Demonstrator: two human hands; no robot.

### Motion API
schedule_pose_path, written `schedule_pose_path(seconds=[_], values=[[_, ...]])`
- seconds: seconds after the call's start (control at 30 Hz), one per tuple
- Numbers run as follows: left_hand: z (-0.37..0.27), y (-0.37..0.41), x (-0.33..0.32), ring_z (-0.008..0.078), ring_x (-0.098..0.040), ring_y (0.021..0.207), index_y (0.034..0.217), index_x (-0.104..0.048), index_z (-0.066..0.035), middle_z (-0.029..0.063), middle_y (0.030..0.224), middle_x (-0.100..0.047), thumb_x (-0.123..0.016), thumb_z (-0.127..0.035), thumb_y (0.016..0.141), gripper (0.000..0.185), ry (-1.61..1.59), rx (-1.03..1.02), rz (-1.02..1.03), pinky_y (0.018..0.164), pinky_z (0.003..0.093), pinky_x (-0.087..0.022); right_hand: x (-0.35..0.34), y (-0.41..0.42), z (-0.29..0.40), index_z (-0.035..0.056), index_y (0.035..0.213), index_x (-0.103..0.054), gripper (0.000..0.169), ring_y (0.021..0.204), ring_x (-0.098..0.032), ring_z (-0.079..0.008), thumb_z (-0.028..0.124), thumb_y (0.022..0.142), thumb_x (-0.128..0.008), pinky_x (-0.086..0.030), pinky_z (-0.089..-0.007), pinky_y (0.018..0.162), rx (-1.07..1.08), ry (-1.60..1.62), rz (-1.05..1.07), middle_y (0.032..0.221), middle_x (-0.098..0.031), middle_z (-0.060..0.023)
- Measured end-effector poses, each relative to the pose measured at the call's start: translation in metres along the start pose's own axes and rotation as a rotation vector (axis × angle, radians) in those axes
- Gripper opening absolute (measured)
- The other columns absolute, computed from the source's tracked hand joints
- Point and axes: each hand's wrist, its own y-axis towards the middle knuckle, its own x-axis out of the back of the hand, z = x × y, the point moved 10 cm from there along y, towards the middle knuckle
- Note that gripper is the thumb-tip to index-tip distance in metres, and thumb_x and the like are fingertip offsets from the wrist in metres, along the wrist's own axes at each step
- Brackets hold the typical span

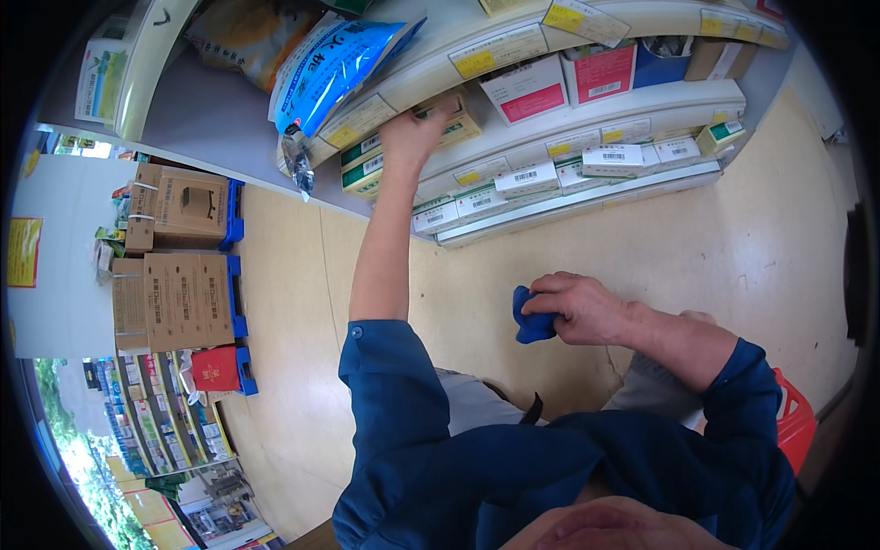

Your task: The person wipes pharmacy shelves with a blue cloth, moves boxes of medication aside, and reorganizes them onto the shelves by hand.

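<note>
My left hand [417,134] reaches into a lower shelf, over green-and-cream cartons [462,130] that bear barcodes. Its fingers lie against or just above these cartons; whether they grip one is not plain. Bunched in my right hand [588,307] is a blue cloth [533,317], held in the air over the floor in front of the shelves. A blue plastic bag of goods [337,65] hangs over the shelf edge above and left of my left hand. On the bottom tier stand several white-and-green boxes [526,180], some stacked.
Red-and-white cartons [524,89] stand on the shelf to the right of my left hand. Price tags [498,51] line the shelf edges. Brown cardboard boxes [189,302] stand on blue pallets [237,295] at the left. A red plastic item [796,423] sits beside my right elbow.
</note>
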Motion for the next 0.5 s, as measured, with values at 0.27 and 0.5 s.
schedule_pose_path(seconds=[0.27, 0.5], values=[[-0.015, 0.024, 0.023, 0.031, -0.046, 0.127, 0.134, -0.053, -0.012, 0.0147, 0.137, -0.052, -0.067, -0.03, 0.086, 0.053, 0.6, -0.194, -0.015, 0.107, 0.0391, -0.036, -0.005, 0.001, 0.001, 0.0101, 0.102, -0.069, 0.04, 0.101, -0.06, -0.0329, -0.006, 0.066, -0.061, -0.052, -0.0394, 0.086, 0.014, -0.002, 0.005, 0.109, -0.062, -0.0125], [0.014, 0.028, 0.022, 0.0318, -0.045, 0.128, 0.132, -0.054, -0.01, 0.014, 0.135, -0.053, -0.072, -0.03, 0.08, 0.059, 0.516, 0.025, 0.005, 0.108, 0.0377, -0.034, -0.003, 0.002, 0.007, 0.0099, 0.103, -0.068, 0.042, 0.101, -0.059, -0.0326, -0.006, 0.065, -0.061, -0.052, -0.0396, 0.085, 0.031, 0.001, 0.015, 0.107, -0.061, -0.0121]])
